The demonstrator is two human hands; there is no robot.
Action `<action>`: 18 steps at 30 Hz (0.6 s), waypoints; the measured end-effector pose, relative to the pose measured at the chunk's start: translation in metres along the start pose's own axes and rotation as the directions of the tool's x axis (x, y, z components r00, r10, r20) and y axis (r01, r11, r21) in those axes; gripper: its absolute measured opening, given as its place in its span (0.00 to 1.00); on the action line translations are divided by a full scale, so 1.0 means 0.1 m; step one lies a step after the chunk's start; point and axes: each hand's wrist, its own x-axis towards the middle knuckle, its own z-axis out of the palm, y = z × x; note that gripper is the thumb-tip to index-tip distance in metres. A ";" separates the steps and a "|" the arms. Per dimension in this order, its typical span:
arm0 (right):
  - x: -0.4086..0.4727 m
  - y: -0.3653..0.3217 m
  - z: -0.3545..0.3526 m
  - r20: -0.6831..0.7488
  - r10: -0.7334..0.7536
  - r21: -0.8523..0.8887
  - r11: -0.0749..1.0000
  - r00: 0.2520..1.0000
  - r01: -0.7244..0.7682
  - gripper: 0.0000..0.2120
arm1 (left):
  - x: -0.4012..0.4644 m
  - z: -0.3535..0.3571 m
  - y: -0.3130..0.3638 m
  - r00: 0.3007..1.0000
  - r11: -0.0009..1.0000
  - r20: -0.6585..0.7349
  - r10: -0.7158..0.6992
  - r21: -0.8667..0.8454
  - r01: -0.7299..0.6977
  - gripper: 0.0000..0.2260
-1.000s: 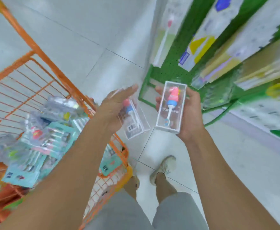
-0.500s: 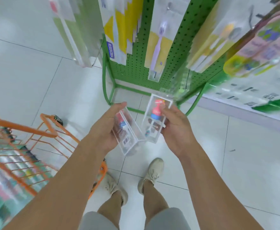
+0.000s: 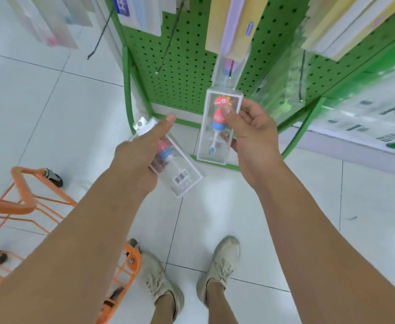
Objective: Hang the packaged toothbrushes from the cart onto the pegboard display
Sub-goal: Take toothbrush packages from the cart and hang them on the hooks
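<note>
A: Two clear boxes, one in each hand, in front of the green pegboard (image 3: 187, 73). The right hand (image 3: 250, 129) grips the upright box (image 3: 220, 127), thumb pressed on its front face and fingers curled behind its right edge; inside is a red dinosaur-handled toothbrush, bristles down.

B: And the left?

A: The left hand (image 3: 140, 153) is wrapped round the second box (image 3: 180, 174), which tilts away to the lower right with a barcode on its free end. The thumb lies straight along the top edge, and a white hang tab sticks out past the knuckles. A pink-and-blue brush shows through the plastic.

B: How close are they to the display?

A: The upright box has its top just below a clear pack (image 3: 231, 66) hanging from a peg on the board. Whether they touch cannot be told. Bare hooks (image 3: 166, 43) jut from the board's left part, and blurred packs hang along its upper edge.

B: The cart?

A: The orange cart (image 3: 23, 206) sits at lower left on the white tile floor (image 3: 51, 113), partly hidden by the left forearm. The person's two beige shoes (image 3: 220, 265) stand beside the cart's near corner.
</note>
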 end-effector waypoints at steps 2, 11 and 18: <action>0.06 0.01 0.05 -0.007 -0.017 0.018 1.000 1.000 0.017 0.07 | 0.06 -0.01 0.00 1.000 1.000 0.021 -0.006 0.008 0.006 0.16; 0.13 0.08 0.09 -0.065 -0.025 0.029 0.999 0.998 0.027 0.10 | 0.09 0.05 -0.05 0.993 0.997 0.116 -0.005 -0.075 0.013 0.28; 0.19 0.09 0.07 -0.096 -0.013 0.005 1.000 0.995 0.014 0.08 | 0.06 0.08 -0.02 0.996 0.996 0.090 -0.006 -0.089 0.014 0.11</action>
